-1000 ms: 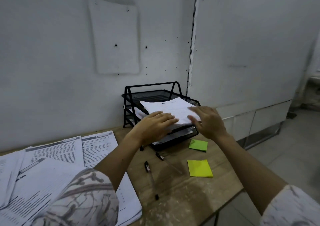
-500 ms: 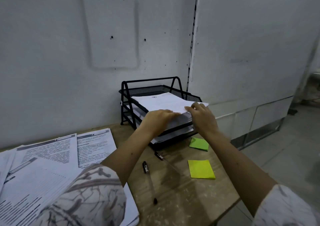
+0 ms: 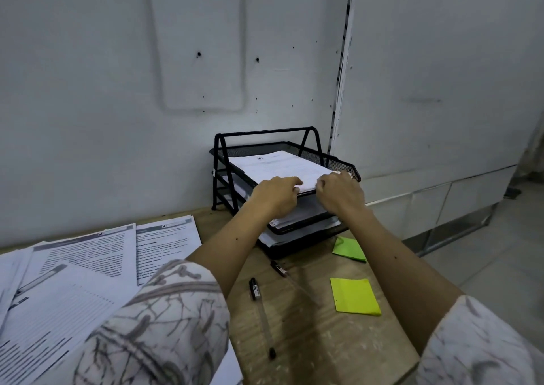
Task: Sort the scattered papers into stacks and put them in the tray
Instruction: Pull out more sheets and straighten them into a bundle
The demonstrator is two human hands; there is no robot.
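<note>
Well to the left of my left hand, the scattered papers are lying fanned and overlapping on the table, their near edge hidden under my patterned sleeve and their far left cut off by the frame. I am judging them light, floppy and slippery against each other, so I would be squaring a bundle and taking it by both long edges, thumbs on top, not by one corner.

My left hand is resting on the near edge of the stack in the top tier of the black mesh tray, fingers curled down over the paper edge; whether they are pinching sheets or only pressing, I cannot tell. Just right of it, my right hand is sitting on the same edge, fingers bent over the front corner, and its grip is equally unclear from behind the knuckles. The stack looks thick enough to hold flat, yet the top sheets could slide.

Below both hands, the lower tiers are holding more paper, partly hidden by my wrists. Nearer me than my hands, two pens are lying on the table, and below my right forearm sit two green sticky-note pads.
</note>
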